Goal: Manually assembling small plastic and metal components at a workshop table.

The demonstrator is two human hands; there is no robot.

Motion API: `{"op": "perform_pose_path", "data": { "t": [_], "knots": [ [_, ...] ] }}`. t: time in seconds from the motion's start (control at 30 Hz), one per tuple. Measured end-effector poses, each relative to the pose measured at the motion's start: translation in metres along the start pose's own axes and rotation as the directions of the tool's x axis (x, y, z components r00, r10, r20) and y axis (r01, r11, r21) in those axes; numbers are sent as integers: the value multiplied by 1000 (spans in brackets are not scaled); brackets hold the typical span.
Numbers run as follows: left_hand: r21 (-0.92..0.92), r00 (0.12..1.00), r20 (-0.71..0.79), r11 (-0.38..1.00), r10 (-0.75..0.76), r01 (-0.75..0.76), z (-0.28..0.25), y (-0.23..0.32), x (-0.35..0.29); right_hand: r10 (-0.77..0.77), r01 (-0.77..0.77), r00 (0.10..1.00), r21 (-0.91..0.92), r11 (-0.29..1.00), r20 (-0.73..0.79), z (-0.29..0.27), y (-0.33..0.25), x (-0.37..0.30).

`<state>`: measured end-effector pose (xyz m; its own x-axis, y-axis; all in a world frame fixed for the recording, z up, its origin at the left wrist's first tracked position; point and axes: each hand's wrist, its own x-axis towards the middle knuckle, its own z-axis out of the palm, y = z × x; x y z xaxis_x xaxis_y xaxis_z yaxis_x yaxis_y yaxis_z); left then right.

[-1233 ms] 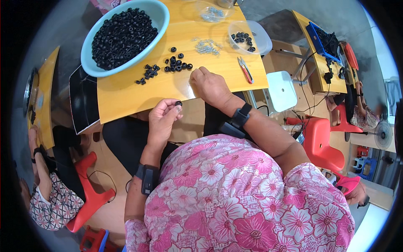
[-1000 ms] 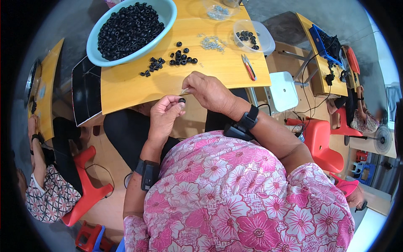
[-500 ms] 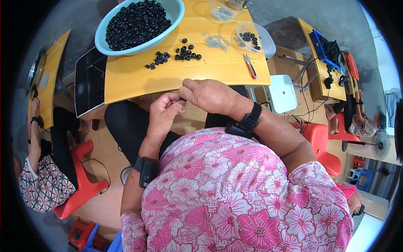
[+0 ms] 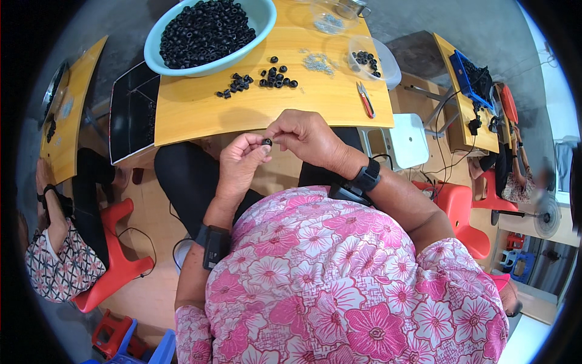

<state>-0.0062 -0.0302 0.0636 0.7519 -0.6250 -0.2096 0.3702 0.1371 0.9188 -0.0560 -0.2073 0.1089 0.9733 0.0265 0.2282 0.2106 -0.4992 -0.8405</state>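
Observation:
My left hand [image 4: 237, 162] pinches a small round black part with a hole [image 4: 267, 142] between thumb and fingertips, just off the table's front edge. Close beside it, on the right, my right hand [image 4: 308, 139] is closed in a pinch. Whatever its fingertips hold, if anything, is too small to make out. Ahead on the yellow table [image 4: 194, 121] lie loose round black parts [image 4: 277, 79] and a cluster of short black pieces [image 4: 236, 85]. A heap of tiny silvery pieces [image 4: 319, 63] is behind them to the right.
A light-blue basin [image 4: 267, 30] full of black parts stands at the far left of the table. Clear plastic tubs [image 4: 388, 64] sit at the right, near red-handled snips [image 4: 366, 102]. A white stool [image 4: 411, 141] is beside the table. Other people work at left and right.
My right hand has drawn slightly away from the left fingertips, and the black part's hole now shows. The view has shifted a little.

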Motion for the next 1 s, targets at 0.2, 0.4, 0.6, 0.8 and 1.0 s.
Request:
{"op": "perform_pose_path", "data": {
  "t": [0.2,0.4,0.6,0.8,1.0],
  "knots": [
    [-141,999,24,989,-36,39,-10,-12,5,-207,291,951,-434,852,231,-1,-2,8],
    [-245,995,-16,965,-101,94,-19,-15,8,-169,264,948,-374,889,268,8,2,21],
    [-137,998,-50,990,-41,34,-34,-13,13,-116,145,980,-180,973,164,18,18,46],
    [-36,995,-95,999,-21,18,-44,-19,12,-143,117,988,-307,944,-63,40,40,87],
    [-92,992,-121,995,-42,31,-47,-21,11,-116,77,991,-435,897,-62,51,49,109]
  ]
}}
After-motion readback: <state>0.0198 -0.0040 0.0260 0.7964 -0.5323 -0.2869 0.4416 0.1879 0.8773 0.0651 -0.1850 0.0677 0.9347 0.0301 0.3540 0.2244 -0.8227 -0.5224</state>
